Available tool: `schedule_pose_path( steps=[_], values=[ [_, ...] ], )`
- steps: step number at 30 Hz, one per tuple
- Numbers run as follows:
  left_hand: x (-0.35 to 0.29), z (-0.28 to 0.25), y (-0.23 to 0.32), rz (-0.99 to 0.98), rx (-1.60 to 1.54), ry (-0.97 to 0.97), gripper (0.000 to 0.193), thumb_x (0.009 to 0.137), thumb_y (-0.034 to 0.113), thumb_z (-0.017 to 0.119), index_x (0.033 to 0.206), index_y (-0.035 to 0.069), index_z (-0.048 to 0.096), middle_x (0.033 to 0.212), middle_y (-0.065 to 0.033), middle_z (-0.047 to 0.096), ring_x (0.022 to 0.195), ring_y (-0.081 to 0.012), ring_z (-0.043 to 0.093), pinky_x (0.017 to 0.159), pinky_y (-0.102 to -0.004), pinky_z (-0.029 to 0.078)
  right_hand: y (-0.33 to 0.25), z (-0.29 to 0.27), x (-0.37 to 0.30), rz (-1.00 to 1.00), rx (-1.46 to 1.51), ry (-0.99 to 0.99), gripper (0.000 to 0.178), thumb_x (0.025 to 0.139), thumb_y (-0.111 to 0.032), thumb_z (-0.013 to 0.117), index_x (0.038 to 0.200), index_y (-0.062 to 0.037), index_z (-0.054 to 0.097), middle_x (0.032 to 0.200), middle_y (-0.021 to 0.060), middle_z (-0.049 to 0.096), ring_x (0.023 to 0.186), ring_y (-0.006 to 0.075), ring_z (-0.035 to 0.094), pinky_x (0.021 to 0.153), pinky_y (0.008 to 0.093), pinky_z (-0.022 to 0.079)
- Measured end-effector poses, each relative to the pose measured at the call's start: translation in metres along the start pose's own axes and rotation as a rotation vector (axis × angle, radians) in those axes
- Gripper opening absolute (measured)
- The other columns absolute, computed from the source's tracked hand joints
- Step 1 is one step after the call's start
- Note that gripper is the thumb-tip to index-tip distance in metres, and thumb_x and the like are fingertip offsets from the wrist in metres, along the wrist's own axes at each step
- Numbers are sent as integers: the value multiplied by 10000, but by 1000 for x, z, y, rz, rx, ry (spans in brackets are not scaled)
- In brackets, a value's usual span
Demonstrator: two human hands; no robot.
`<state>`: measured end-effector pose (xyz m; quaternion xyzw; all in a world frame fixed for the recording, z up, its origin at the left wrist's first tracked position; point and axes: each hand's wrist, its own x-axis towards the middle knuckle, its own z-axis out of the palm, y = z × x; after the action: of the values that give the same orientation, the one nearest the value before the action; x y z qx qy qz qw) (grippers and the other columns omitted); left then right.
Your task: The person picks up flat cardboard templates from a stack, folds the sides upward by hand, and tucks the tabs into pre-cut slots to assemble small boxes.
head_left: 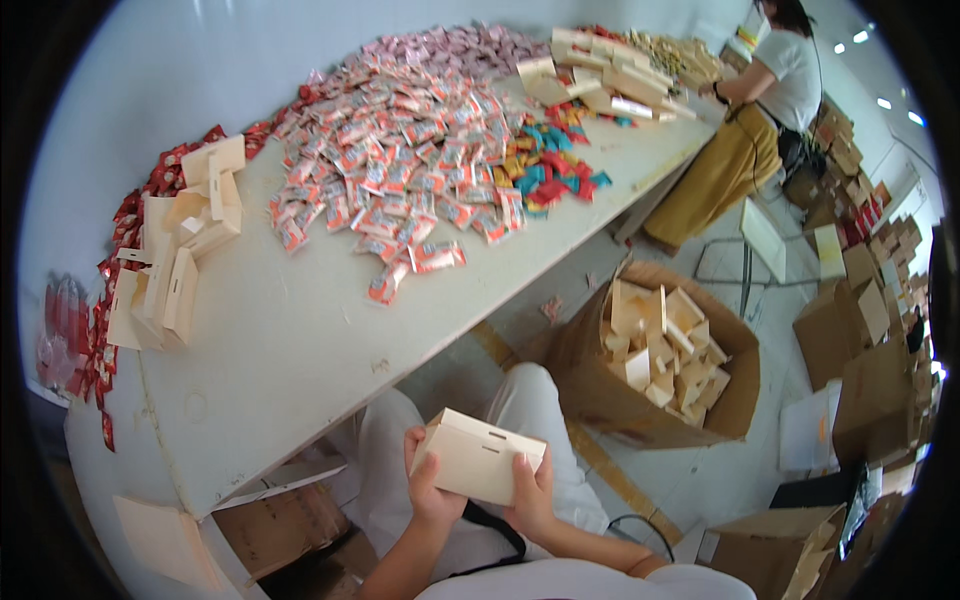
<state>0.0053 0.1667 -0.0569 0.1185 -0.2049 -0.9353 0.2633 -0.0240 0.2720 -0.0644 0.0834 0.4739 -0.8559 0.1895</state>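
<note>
A cream folded paper box [480, 458] with small slots near its upper edge is held over my lap, off the table. My left hand [432, 482] grips its left end, thumb on the front face. At the lower right corner my right hand [531, 497] holds it, thumb up against the front. Fingers behind the box are mostly hidden. Beyond it, on the white table [290, 340], lies a large pile of small red-and-white packets [400, 160]. Similar cream boxes [190, 240] stand in a cluster at the table's left.
A big cardboard carton [590, 370] full of cream boxes stands right of my knees. Teal, red and yellow packets [550, 170] and more boxes [610, 80] lie farther along the table. A person [760, 110] stands at its far end. Cartons [870, 400] line the right side.
</note>
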Motion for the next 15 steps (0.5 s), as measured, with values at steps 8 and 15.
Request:
schedule_pose_path(
  steps=[8, 15],
  values=[
    [9, -27, 38, 25, 881, -407, 298, 857, 217, 528, 1077, 35, 445, 1074, -78, 499, 986, -143, 479, 814, -286, 405, -23, -21, 27, -321, -769, -273, 284, 862, -300, 511, 785, -29, 476, 691, -7, 491, 634, 60, 432, 561, 224, 381],
    [-8, -39, 40, 76, 849, -166, 217, 883, 204, 475, 928, 13, 567, 823, -46, 607, 740, -82, 539, 652, -222, 431, -16, -4, 35, -383, -652, -436, 319, 892, -322, 461, 779, -26, 501, 752, 57, 580, 664, 104, 509, 622, 246, 416]
  ],
)
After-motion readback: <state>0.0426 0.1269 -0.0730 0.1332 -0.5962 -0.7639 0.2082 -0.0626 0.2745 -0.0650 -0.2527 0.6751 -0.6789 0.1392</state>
